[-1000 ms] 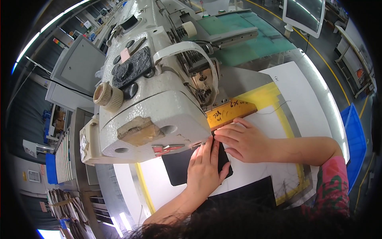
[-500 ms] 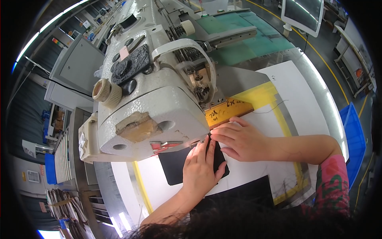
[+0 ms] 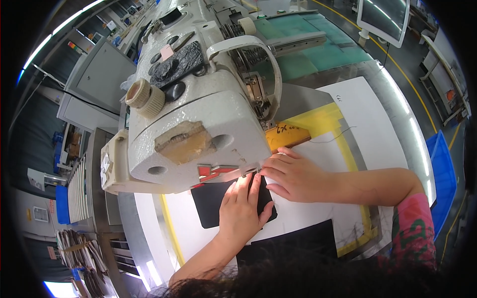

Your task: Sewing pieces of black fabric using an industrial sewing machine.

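A black flat piece with rounded corners (image 3: 206, 206) lies on the white sheet, its far part hidden under the head of the sewing machine (image 3: 191, 134). My left hand (image 3: 242, 208) rests flat on this piece, fingers stretched forward to the machine's front edge and thumb spread aside. From the right, my right hand (image 3: 294, 176) reaches in with extended fingers, their tips at the far right edge of the piece beside my left fingertips. Nothing shows gripped in either hand. An orange marked block (image 3: 288, 136) sits just beyond my right fingers. The needle area is hidden.
A second black piece (image 3: 298, 241) lies nearer to me. Yellow tape (image 3: 355, 174) frames the white work sheet (image 3: 323, 154), and a loose dark thread (image 3: 338, 136) curls on it. At right stand a blue bin (image 3: 441, 174) and a monitor (image 3: 382, 20); a grey cabinet (image 3: 99, 82) is at left.
The machine head appears slightly further right in view, covering more of the orange block. Both hands and the black piece have shifted slightly left; the hands keep nearly the same pose.
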`<state>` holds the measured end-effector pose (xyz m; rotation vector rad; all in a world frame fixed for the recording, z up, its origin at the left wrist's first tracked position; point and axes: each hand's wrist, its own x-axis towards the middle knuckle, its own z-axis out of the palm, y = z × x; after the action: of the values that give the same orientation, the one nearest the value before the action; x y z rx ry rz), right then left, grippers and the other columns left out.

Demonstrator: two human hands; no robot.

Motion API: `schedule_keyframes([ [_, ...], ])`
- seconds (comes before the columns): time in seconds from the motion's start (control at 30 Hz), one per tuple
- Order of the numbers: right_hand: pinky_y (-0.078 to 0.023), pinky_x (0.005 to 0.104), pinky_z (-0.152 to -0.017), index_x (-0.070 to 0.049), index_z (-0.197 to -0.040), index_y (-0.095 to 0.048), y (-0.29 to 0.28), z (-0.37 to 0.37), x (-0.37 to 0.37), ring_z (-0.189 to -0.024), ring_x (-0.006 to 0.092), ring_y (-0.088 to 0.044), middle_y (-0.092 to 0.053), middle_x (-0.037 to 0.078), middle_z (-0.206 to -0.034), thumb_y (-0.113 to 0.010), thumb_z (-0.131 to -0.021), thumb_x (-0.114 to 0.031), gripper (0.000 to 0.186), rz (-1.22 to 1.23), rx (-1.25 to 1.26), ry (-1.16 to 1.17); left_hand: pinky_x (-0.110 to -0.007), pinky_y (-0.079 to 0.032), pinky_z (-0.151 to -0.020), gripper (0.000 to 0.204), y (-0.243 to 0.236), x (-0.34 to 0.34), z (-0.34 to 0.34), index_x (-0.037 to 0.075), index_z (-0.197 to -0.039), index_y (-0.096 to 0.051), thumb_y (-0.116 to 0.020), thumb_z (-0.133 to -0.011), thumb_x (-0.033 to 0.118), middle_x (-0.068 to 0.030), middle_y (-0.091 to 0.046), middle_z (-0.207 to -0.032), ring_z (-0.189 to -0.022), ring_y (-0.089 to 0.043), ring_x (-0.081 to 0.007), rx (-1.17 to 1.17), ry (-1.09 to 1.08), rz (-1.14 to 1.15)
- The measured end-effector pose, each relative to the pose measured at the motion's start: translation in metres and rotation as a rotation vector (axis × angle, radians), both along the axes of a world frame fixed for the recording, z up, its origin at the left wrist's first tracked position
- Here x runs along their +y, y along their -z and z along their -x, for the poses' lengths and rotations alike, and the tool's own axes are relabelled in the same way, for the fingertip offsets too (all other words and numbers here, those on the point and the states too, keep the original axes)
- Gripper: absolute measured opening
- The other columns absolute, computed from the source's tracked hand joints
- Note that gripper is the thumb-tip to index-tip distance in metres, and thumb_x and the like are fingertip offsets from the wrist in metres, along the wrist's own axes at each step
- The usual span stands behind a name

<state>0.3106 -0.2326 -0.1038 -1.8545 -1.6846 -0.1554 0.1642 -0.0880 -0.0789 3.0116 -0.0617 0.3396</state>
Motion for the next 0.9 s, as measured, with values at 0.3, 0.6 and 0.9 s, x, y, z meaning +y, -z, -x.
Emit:
schedule_keyframes([
  [0.3,-0.041,0.0385,-0.093,-0.006,-0.089,-0.061,-0.017,0.006,-0.013,-0.100,0.0209,-0.053,-0.056,0.006,-0.099,-0.069,-0.079,-0.019,0.019,-0.042,0.071,-0.107,-0.043,-0.033,-0.107,0.060,-0.008,0.001,0.008,0.006,-0.134,-0.045,-0.065,-0.083,0.032,-0.0142,-0.045,-0.135,-0.126,-0.045,-0.0274,0.085,-0.006,0.050],
  [0.6,-0.048,0.0402,-0.089,0.003,-0.112,-0.059,-0.037,0.077,0.032,-0.101,0.0320,-0.062,-0.061,0.020,-0.115,-0.056,-0.084,-0.019,0.036,0.271,-0.519,-0.240,-0.037,-0.052,-0.086,0.024,-0.052,-0.025,0.105,0.009,-0.097,-0.066,-0.073,-0.074,0.015,-0.0049,-0.065,-0.099,-0.098,-0.065,-0.0230,-0.026,0.391,0.398],
  [0.9,-0.043,0.0414,-0.099,0.003,-0.125,-0.052,-0.040,0.111,0.050,-0.122,0.0352,-0.049,-0.048,0.021,-0.133,-0.070,-0.075,-0.017,0.056,0.516,-0.225,-0.130,-0.028,-0.042,-0.061,0.030,-0.020,0.099,0.326,0.002,-0.084,-0.051,-0.036,-0.101,0.022,-0.0099,-0.054,-0.076,-0.066,-0.053,-0.0181,-1.184,-0.706,0.012],
])
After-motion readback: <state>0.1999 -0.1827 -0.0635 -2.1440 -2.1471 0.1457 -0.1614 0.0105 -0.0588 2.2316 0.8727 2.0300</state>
